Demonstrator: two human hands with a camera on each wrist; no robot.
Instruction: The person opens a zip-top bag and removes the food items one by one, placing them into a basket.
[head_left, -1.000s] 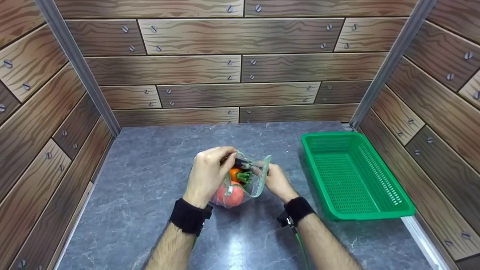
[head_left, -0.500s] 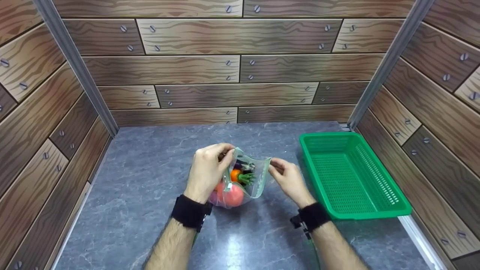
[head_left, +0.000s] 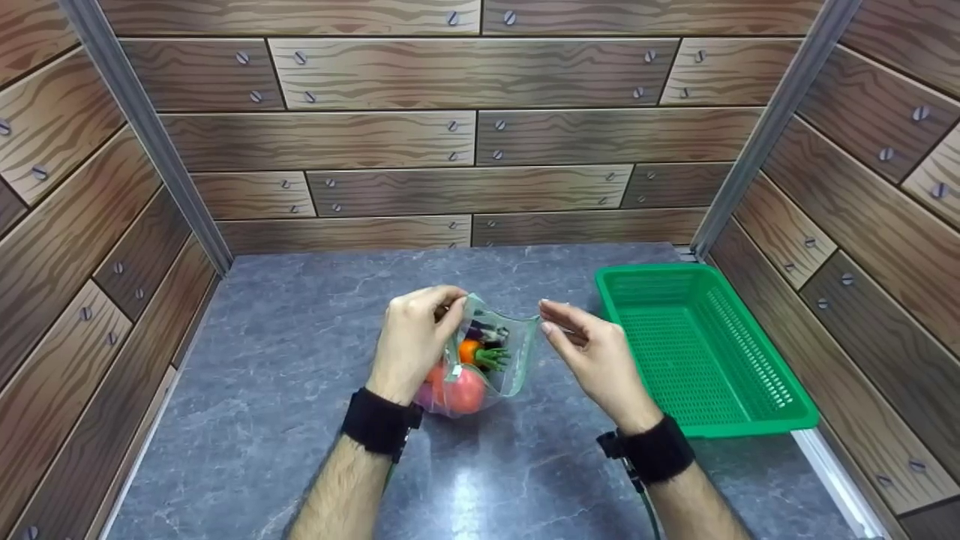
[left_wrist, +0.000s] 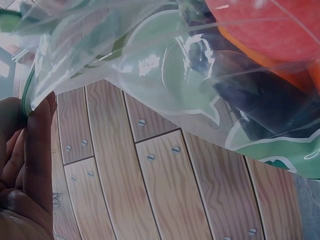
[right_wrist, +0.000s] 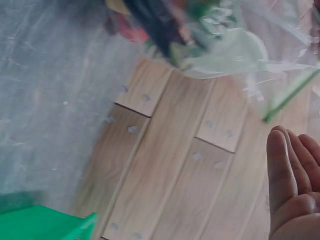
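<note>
A person's left hand point(head_left: 416, 334) pinches one corner of a clear plastic bag with green-edged rim point(head_left: 519, 371), while the right hand point(head_left: 596, 352), its fingers extended and thumb parted from them, holds nothing. The bag rests on a grey marbled tabletop point(head_left: 262, 390) between the two hands, with a round pinkish-red item point(head_left: 463, 391), an orange item with a green leafy top point(head_left: 469, 350) and a dark purple, elongated item point(head_left: 476, 330) inside. Everything hinges on the bag's free corner, which lies just left of the right fingertips; the mouth runs from the left hand's pinch across toward them, so the right hand is the nearer to that corner. Farther right sits a rectangular green plastic basket point(head_left: 742, 430). From the head, fingertips and rim look close to touching; the right wrist view shows a slight gap between them. The left wrist view alone reveals pale green, white-outlined printing point(left_wrist: 165, 65) on the bag's side and the left fingers closed firmly on its edge.
</note>
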